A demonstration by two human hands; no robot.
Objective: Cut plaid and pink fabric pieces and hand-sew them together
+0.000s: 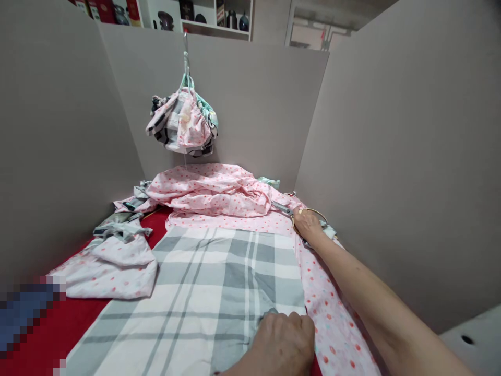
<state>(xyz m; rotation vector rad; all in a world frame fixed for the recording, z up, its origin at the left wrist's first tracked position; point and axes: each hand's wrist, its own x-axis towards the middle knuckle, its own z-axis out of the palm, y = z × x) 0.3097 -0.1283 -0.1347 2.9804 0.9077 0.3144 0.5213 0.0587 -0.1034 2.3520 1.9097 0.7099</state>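
Note:
My right hand (308,227) is closed on a pair of scissors (287,210) with gold-coloured handle loops, near the far right of the table. Their blades point left, against pink dotted fabric (211,190) heaped at the back. My left hand (284,337) is curled over the right edge of a grey-and-white plaid cloth (195,292). That cloth puckers beside the knuckles, while the fingertips are hidden. Along its right side, under my right forearm, runs more pink dotted fabric (332,329).
A red table cover (88,313) shows at the left, with fabric scraps (121,261) on it. Grey panels (258,99) enclose the back and both sides. A bundle of small cloth pieces (183,122) hangs at the back. Shelves (215,26) stand beyond.

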